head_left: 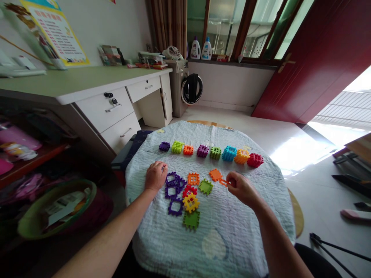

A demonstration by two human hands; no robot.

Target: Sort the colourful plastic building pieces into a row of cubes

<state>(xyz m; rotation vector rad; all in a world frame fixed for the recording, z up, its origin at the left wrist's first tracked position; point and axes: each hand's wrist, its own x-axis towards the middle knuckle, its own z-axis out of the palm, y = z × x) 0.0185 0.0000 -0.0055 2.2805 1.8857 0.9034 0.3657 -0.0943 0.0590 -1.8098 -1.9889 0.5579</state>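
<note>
My right hand (236, 186) pinches an orange piece (223, 181) at its right end, close to a flat orange tile (215, 175). Beside the purple frames (171, 191) my left hand (156, 174) rests on the cloth with fingers curled; whether anything is inside is hidden. Between the hands lie another orange tile (193, 178), a light green tile (206, 187), a red tile (189, 191), a yellow tile (191, 202) and a green tile (191, 220). Farther back, a row of coloured block stacks runs from dark purple (164, 146) to red (255, 160).
A pale cloth (214, 247) covers the round table. Behind it stand a desk (87, 79), a washing machine (178, 85) with its door open, and a red door (304, 61). A green-rimmed basket (29, 231) is at the left, a black stand (315, 237) at the right.
</note>
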